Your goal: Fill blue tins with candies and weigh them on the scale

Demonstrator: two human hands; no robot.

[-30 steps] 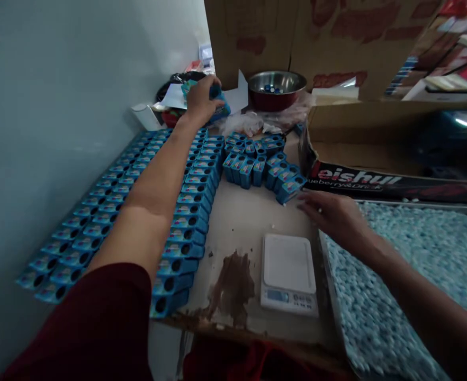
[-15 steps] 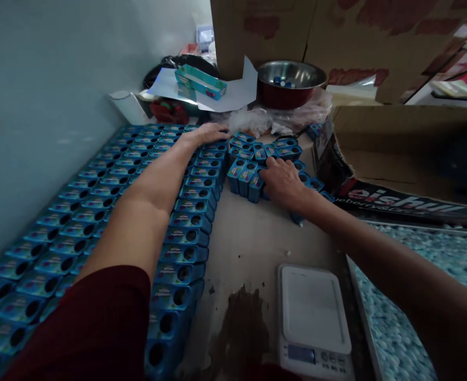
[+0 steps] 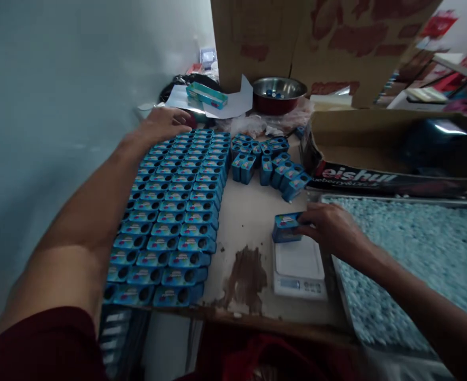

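Note:
Between the thumb and fingers of my right hand (image 3: 329, 225) is a small blue plastic box (image 3: 286, 226) with a round hole in its top. The box is over the far end of a white digital scale (image 3: 299, 259); whether it rests there I cannot tell. My left hand (image 3: 169, 123) reaches over the far left corner of tightly packed rows of similar blue boxes (image 3: 181, 201), fingers stretched and holding nothing. Several loose boxes (image 3: 266, 168) stand in a group at the far middle of the table.
A metal tray (image 3: 412, 254) of pale blue pellets lies at the right. Behind it is an open cardboard box (image 3: 356, 177). A steel bowl (image 3: 279, 103) with small blue and white pieces stands at the back, beside a teal carton (image 3: 206, 95) on white sheets. Bare tabletop (image 3: 237, 211) shows between.
My right hand has come from the loose group toward me with a blue box, to the scale. My left hand has shifted left along the far edge of the rows. The view has tilted.

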